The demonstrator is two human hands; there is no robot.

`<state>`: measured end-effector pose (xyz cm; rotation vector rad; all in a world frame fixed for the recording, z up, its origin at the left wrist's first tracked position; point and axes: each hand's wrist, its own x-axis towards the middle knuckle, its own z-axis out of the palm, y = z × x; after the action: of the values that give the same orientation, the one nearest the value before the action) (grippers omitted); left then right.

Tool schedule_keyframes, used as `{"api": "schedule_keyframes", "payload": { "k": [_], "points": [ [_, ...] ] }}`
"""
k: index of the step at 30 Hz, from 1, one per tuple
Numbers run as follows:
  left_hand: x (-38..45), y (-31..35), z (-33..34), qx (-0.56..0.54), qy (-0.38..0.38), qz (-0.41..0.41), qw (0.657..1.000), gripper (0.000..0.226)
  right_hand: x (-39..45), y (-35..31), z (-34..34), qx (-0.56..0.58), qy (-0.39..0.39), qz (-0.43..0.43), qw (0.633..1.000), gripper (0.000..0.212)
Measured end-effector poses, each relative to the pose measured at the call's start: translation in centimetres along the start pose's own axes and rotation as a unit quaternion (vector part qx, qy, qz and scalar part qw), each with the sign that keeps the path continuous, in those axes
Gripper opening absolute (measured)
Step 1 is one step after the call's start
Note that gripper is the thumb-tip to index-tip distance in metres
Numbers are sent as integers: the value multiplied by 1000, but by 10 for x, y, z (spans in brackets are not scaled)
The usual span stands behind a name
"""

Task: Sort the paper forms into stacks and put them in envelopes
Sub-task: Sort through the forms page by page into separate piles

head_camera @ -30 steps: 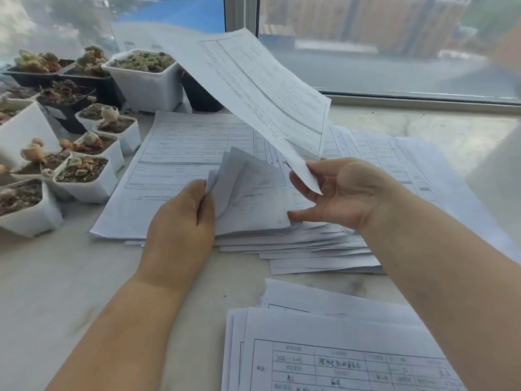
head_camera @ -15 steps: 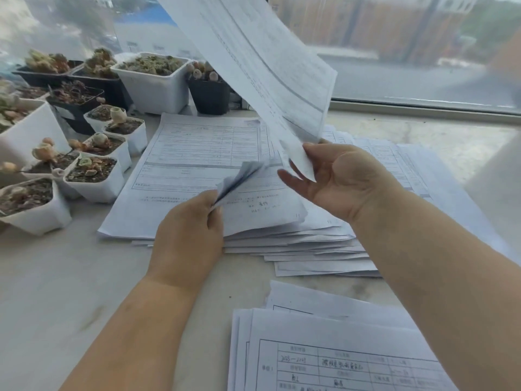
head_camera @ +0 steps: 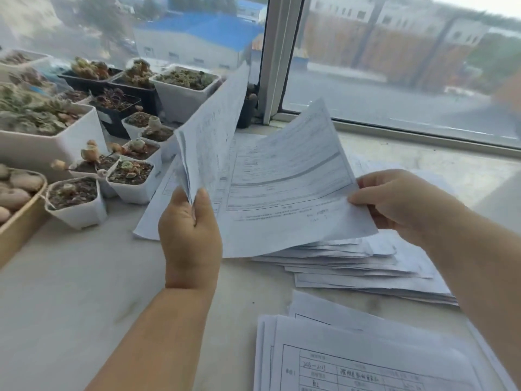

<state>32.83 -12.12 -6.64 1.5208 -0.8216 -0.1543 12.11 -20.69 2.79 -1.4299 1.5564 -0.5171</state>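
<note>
A messy pile of printed paper forms (head_camera: 352, 261) lies on the pale sill in the middle. My left hand (head_camera: 190, 232) pinches the bottom corner of several sheets (head_camera: 214, 136) lifted nearly upright and leaning left. My right hand (head_camera: 394, 204) grips the right edge of another form (head_camera: 287, 193), raised and curved above the pile. A second stack of forms (head_camera: 366, 359) with handwriting lies nearest me at the bottom right. No envelope is in view.
Several small white and black pots of succulents (head_camera: 129, 176) crowd the left side, right beside the lifted sheets. A brown tray of stones (head_camera: 17, 218) sits at the far left. The window frame (head_camera: 276, 57) runs along the back.
My left hand has lifted its curled sheets from the pile to nearly upright. My right hand has brought its raised sheet down and now holds a form by the right edge.
</note>
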Motion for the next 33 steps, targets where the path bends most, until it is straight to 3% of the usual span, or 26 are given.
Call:
{"api": "schedule_keyframes", "payload": {
  "k": [7,9,11,12,14,16,20,22,25,29,33],
  "points": [
    [-4,-6,4,25,-145,40,988,16,34,-5,66,14,-55,25,998,17],
    [-5,-8,5,37,-198,44,979,17,37,0,63,-87,-2,-29,996,31],
    [-6,-10,6,49,-240,42,969,20,37,-1,53,-179,85,-108,974,23],
    [-6,-11,5,53,-252,44,965,21,35,-4,46,-153,69,-101,981,23],
    [-6,-13,4,55,-272,56,959,22,28,-11,39,-39,-79,18,996,41],
    [-7,-15,4,70,-293,66,951,26,25,-10,36,29,-200,94,975,43],
    [-5,-17,5,85,-296,53,950,33,29,0,40,90,-193,79,974,12],
    [-4,-15,4,70,-317,44,945,34,32,4,46,88,-164,55,981,17],
    [-4,-10,3,54,-309,41,949,18,35,10,56,49,-122,5,991,34],
    [-3,-10,4,80,-263,37,961,39,35,11,65,37,-78,-36,996,44],
    [1,-10,5,62,-230,5,971,46,36,12,65,49,-63,-31,996,45]
  ]
}}
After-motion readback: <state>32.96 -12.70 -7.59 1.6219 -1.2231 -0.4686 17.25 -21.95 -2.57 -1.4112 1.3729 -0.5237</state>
